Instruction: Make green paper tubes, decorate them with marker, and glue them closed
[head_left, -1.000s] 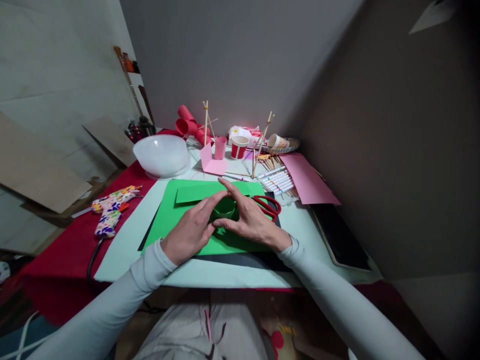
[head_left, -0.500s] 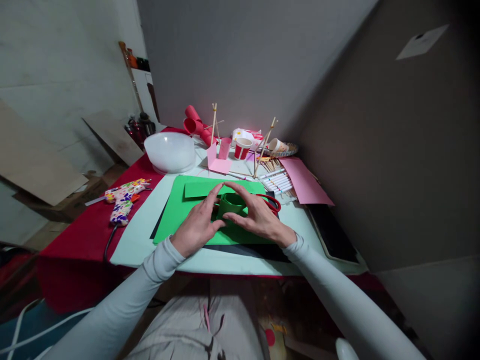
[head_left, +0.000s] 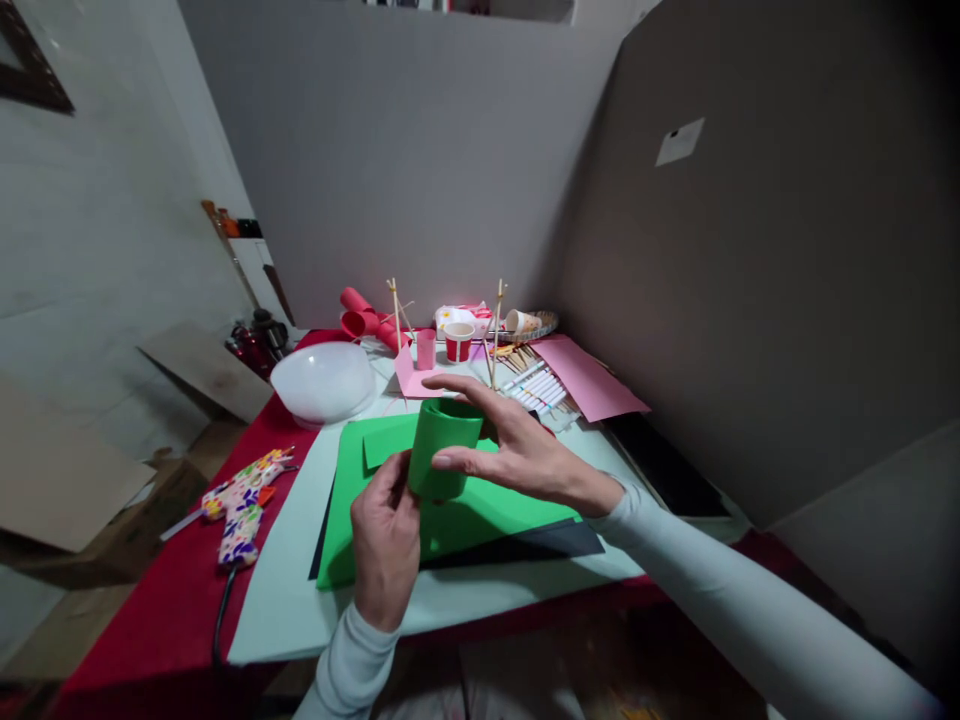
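Above the near middle of the desk (head_left: 277,610), the left hand (head_left: 386,540) is closed on the lower end of a green paper tube (head_left: 444,440), with thumb and fingertips pinching its wall. The right hand (head_left: 525,455) grips the same tube from the right: the thumb is pressed across its front and the forefinger is stretched over the open top rim. The tube stands nearly upright, slightly tilted, over a green paper sheet (head_left: 480,515). That sheet lies on a black sheet (head_left: 547,540), which juts out at its right near corner.

Toward the left far edge sits a white bowl (head_left: 322,380). A patterned glue gun (head_left: 241,500) lies on the red cloth (head_left: 165,610) at the left edge. Marker pens (head_left: 536,385) and pink paper (head_left: 592,378) lie toward the right far corner. A red paper cup (head_left: 457,341) stands at the far edge.
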